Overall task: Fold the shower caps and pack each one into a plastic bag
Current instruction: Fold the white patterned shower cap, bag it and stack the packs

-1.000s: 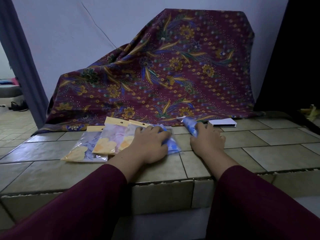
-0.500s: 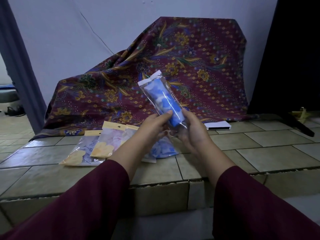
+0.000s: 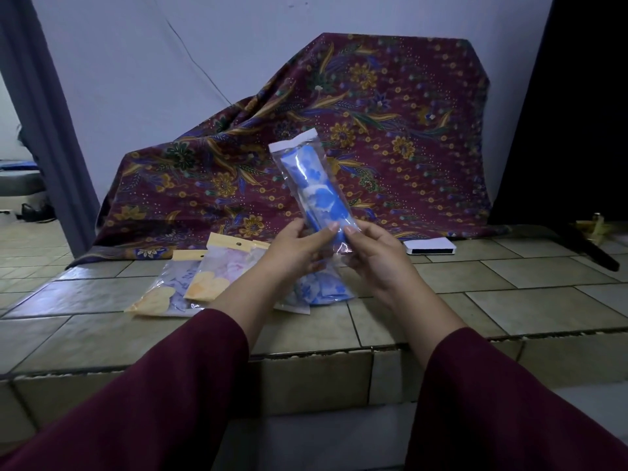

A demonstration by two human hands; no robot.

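Shower cap (image 3: 321,195), blue-and-white, sits rolled inside a clear plastic bag (image 3: 307,185) held tilted above the worktop (image 3: 509,300). Left hand (image 3: 299,253) and right hand (image 3: 377,256) both pinch the bag's lower end, grip closed on it from either side, thumbs in front. Below the hands, another blue cap pack (image 3: 319,290) lies flat. Left of it, two packs with yellow header cards (image 3: 217,270) overlap. White box (image 3: 430,247) rests behind on the right, near the patterned maroon cloth (image 3: 356,130).
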